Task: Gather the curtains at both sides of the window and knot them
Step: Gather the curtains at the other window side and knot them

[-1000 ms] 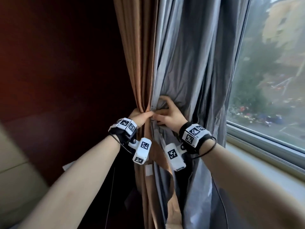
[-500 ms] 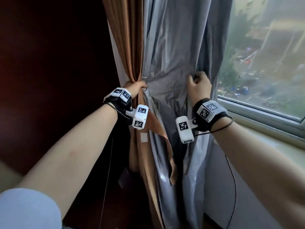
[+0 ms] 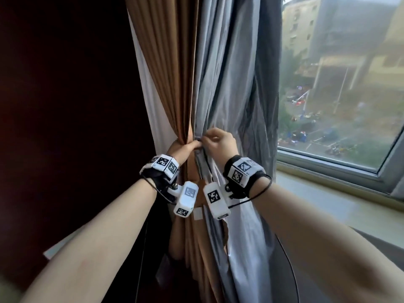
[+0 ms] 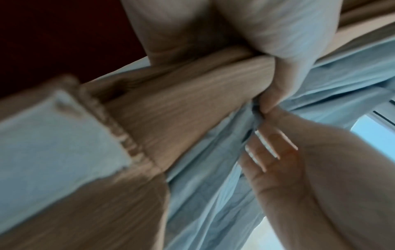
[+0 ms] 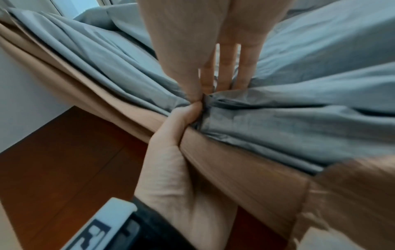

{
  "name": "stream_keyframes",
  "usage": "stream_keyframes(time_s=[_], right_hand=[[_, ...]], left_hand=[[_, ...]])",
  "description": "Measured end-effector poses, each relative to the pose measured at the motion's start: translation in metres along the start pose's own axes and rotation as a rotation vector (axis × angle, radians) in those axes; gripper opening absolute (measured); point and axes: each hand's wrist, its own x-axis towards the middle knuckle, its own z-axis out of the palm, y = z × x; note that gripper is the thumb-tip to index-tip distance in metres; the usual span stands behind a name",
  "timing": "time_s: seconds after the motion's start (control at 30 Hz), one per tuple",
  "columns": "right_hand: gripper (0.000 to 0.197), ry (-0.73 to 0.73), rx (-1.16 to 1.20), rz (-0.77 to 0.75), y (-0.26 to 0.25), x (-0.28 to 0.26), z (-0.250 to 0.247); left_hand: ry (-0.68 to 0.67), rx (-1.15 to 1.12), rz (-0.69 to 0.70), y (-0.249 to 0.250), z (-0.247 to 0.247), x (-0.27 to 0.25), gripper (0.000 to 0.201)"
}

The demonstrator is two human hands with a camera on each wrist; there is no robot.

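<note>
A brown curtain (image 3: 172, 84) and a grey curtain (image 3: 229, 88) hang together at the window's left side. My left hand (image 3: 188, 148) grips the gathered brown folds at waist height, thumb wrapped over the front. My right hand (image 3: 213, 139) is right beside it and pinches a bunch of grey folds against the left thumb. In the right wrist view, the right hand (image 5: 198, 96) meets the left hand (image 5: 171, 152) over the grey curtain (image 5: 299, 121) and the brown curtain (image 5: 235, 169). In the left wrist view, the left hand (image 4: 275, 94) holds the brown curtain (image 4: 181, 115).
The window (image 3: 341, 84) and its pale sill (image 3: 328, 193) lie to the right. A dark red-brown wall (image 3: 65, 106) stands at the left. A dark rounded piece of furniture (image 3: 284, 270) sits low, under my right forearm. A white label (image 3: 197, 214) hangs on the curtain.
Half a second ago my right hand held the grey curtain's far right edge; it has swung back left with the folds and now meets the left hand. The left hand kept its grip.
</note>
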Motion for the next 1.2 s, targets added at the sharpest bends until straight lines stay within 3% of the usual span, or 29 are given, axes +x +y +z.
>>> stream_keyframes(time_s=[0.07, 0.2, 0.27, 0.33, 0.4, 0.47, 0.53, 0.6, 0.67, 0.77, 0.83, 0.9, 1.0, 1.1, 1.2], right_hand=[[0.007, -0.040, 0.031, -0.017, -0.002, -0.004, 0.005], [0.016, -0.166, 0.169, 0.095, -0.012, -0.008, 0.002], [0.017, -0.261, 0.363, 0.240, -0.020, -0.009, -0.002], [0.011, -0.310, 0.375, 0.268, -0.021, -0.010, -0.008], [0.013, -0.230, 0.322, 0.216, -0.012, -0.006, -0.019], [0.019, 0.009, 0.167, 0.169, 0.007, 0.004, -0.035], [0.044, 0.160, -0.026, 0.185, 0.028, 0.014, -0.052], [0.077, 0.090, -0.074, 0.247, 0.041, 0.013, -0.058], [0.096, -0.052, -0.050, 0.291, 0.050, 0.011, -0.054], [0.080, -0.124, 0.071, 0.340, 0.056, 0.010, -0.042], [0.062, -0.098, 0.099, 0.315, 0.054, 0.013, -0.039], [0.057, -0.132, 0.120, 0.288, 0.050, 0.015, -0.034], [0.044, -0.194, 0.117, 0.250, 0.043, 0.013, -0.024], [0.016, -0.189, 0.104, 0.232, 0.041, 0.013, -0.019], [0.017, -0.213, 0.132, 0.239, 0.043, 0.012, -0.023]], left_hand=[[-0.050, -0.006, 0.087, -0.004, -0.002, -0.002, 0.002], [-0.182, -0.007, 0.225, -0.003, -0.005, -0.006, 0.033], [-0.131, 0.009, 0.178, -0.002, -0.003, -0.004, 0.029], [0.020, 0.056, 0.103, -0.003, -0.001, -0.002, 0.026], [0.121, 0.107, 0.026, -0.004, 0.000, 0.000, 0.031], [0.153, 0.117, -0.019, -0.003, 0.001, -0.002, 0.031], [0.159, 0.092, -0.019, -0.003, 0.000, -0.002, 0.025], [0.167, 0.058, -0.032, -0.003, 0.000, -0.002, 0.023], [0.163, 0.044, -0.062, -0.004, -0.002, -0.001, 0.020], [0.151, 0.080, -0.107, -0.004, -0.007, 0.000, 0.007], [0.145, 0.102, -0.107, -0.004, -0.010, 0.000, 0.015], [0.140, 0.100, -0.108, -0.006, -0.011, 0.002, 0.020], [0.136, 0.100, -0.115, -0.005, -0.010, 0.001, 0.017], [0.133, 0.091, -0.118, -0.005, -0.012, 0.000, 0.014], [0.139, 0.072, -0.121, -0.007, -0.014, 0.001, 0.013]])
